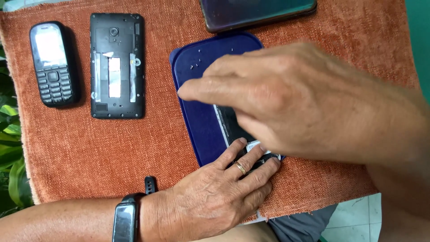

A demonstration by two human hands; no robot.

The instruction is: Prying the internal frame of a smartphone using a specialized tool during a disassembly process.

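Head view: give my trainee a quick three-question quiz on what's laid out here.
1. True or false: the left hand rests its fingers on the opened phone on the blue tray.
2. What lies between the keypad phone and the tray? A) black back cover B) a screwdriver
3. What covers the work surface?

Key: 1 true. 2 A. 3 an orange cloth; the right hand hovers above the tray.

Your right hand (291, 98) hid most of the opened phone (230, 125) at centre frame; the dark phone (257, 13) at top was cut off.
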